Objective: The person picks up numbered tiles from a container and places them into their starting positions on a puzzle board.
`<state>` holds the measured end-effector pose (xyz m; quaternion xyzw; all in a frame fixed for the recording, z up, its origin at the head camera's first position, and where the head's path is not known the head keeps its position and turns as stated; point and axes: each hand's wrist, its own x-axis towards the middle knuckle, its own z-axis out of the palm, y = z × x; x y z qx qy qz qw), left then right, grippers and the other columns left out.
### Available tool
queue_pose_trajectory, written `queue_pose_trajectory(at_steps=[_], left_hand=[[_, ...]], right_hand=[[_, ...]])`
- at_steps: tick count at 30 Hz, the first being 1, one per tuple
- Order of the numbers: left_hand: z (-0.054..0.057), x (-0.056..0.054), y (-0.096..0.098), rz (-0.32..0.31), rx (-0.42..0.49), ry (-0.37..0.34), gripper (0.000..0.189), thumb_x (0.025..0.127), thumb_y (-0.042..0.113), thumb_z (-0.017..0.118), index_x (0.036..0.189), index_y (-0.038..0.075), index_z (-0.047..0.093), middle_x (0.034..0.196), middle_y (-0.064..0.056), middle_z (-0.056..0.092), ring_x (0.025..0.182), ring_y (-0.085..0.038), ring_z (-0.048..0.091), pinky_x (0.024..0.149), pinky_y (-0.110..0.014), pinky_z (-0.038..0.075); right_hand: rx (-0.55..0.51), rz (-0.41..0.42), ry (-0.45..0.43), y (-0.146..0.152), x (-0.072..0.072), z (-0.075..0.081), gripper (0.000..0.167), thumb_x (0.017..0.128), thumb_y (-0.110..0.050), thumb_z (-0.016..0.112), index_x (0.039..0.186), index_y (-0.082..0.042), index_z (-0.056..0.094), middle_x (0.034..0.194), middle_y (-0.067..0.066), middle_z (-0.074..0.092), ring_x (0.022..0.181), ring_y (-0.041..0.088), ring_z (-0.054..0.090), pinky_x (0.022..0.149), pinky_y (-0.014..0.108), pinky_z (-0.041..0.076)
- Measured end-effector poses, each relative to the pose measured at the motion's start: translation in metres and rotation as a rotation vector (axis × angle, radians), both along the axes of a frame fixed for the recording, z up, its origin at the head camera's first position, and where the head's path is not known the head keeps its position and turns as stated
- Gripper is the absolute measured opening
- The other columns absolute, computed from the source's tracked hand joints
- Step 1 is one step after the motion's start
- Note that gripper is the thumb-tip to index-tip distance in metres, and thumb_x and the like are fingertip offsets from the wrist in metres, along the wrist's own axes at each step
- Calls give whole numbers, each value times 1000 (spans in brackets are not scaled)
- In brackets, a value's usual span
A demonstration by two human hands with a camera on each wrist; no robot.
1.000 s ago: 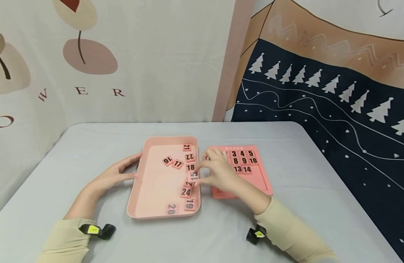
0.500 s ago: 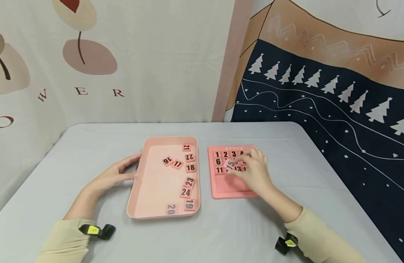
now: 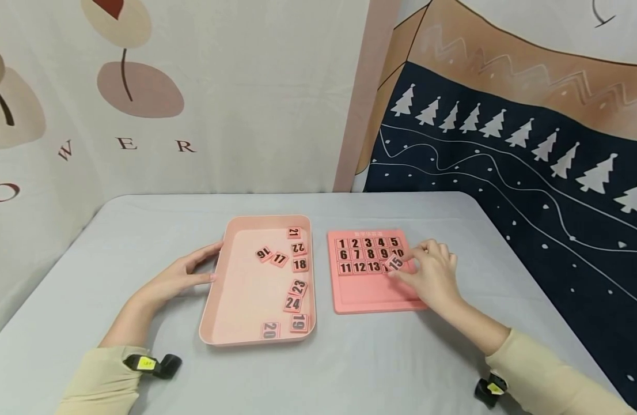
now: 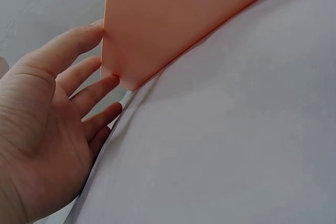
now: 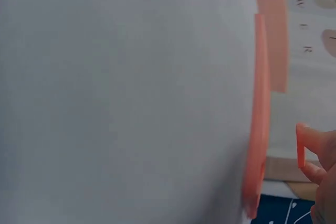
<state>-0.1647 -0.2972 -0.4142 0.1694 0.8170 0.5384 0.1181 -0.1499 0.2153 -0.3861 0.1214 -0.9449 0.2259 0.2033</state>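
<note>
Between thumb and finger, my right hand [image 3: 433, 274] pinches the number tile 15 [image 3: 395, 263], held tilted over the right side of the pink number board [image 3: 370, 297]. In the right wrist view the tile [image 5: 300, 148] shows edge-on, apart from the board [image 5: 257, 124]. Rows of tiles from 1 onward fill the board's upper part; the 15 partly covers tiles 14 and 10. My left hand [image 3: 175, 278] touches the left wall of the pink tray [image 3: 211, 323] with spread fingers. In the left wrist view its fingertips meet the tray wall [image 4: 157, 19].
Loose number tiles lie in the tray: 16 and 17 [image 3: 279, 259] near the middle, several along the right side, and 20 [image 3: 270, 330] by the front wall. A narrow strip of the cloth-covered table [image 3: 322, 334] separates tray and board. Patterned curtains hang behind.
My right hand has lifted tile 15 out of the tray and carried it rightward across the board to its right side. The left hand stays at the tray.
</note>
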Motion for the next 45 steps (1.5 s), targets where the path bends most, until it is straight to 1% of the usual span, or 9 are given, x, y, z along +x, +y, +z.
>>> queue_pose_trajectory(at_steps=[4, 6, 10, 17, 21, 26, 28, 39, 45], left_hand=[[1, 0, 0, -10, -1, 6, 70, 91, 15, 66, 150, 6, 30, 154, -13, 28, 141, -31, 17, 97, -7, 25], [1, 0, 0, -10, -6, 7, 70, 91, 15, 66, 150, 6, 30, 153, -13, 28, 141, -32, 17, 97, -7, 25], [1, 0, 0, -7, -13, 9, 69, 91, 16, 66, 150, 6, 30, 153, -13, 28, 141, -30, 18, 98, -8, 25], [0, 0, -1, 1, -20, 6, 70, 91, 17, 66, 150, 7, 30, 154, -11, 28, 141, -19, 21, 99, -8, 25], [0, -1, -1, 1, -23, 6, 70, 91, 16, 66, 150, 7, 30, 153, -11, 29, 141, -21, 21, 98, -8, 25], [1, 0, 0, -2, -14, 7, 69, 91, 16, 66, 150, 7, 31, 153, -11, 29, 141, -28, 18, 97, -6, 25], [1, 1, 0, -5, -11, 11, 69, 91, 15, 66, 150, 6, 31, 153, -12, 29, 141, -33, 17, 96, -6, 25], [0, 0, 0, 0, -10, 15, 69, 91, 14, 67, 149, 4, 31, 153, -15, 28, 140, -36, 16, 96, -6, 25], [1, 0, 1, -4, -12, 14, 69, 91, 15, 66, 150, 6, 31, 153, -14, 27, 141, -35, 16, 96, -5, 25]], right_hand=[[36, -45, -29, 10, 1, -5, 43, 65, -38, 88, 86, -5, 70, 103, 13, 54, 92, 30, 41, 74, 46, 25], [49, -62, -32, 13, 1, -7, 43, 65, -38, 88, 85, -4, 70, 102, 13, 54, 92, 31, 41, 73, 47, 26], [61, -79, -32, 18, 0, -10, 44, 64, -39, 88, 82, -4, 69, 101, 15, 55, 92, 32, 42, 73, 48, 26], [87, -101, -88, 19, -3, -14, 44, 67, -44, 85, 80, -6, 68, 102, 18, 54, 91, 33, 41, 74, 49, 26], [100, -110, -119, 18, -4, -16, 43, 69, -43, 84, 79, -5, 67, 102, 18, 55, 90, 33, 41, 74, 49, 26], [104, -115, -141, 16, -6, -17, 43, 69, -43, 84, 79, -5, 66, 98, 15, 53, 87, 32, 40, 74, 48, 26], [104, -115, -143, 16, -7, -18, 44, 68, -44, 84, 78, -5, 65, 97, 15, 53, 87, 31, 40, 73, 47, 26], [114, -98, -118, 18, -13, -22, 43, 66, -43, 85, 75, -8, 63, 101, 15, 55, 88, 31, 43, 73, 45, 27], [125, -84, -94, 19, -15, -22, 42, 66, -42, 86, 72, -10, 60, 99, 14, 54, 86, 31, 42, 71, 45, 26]])
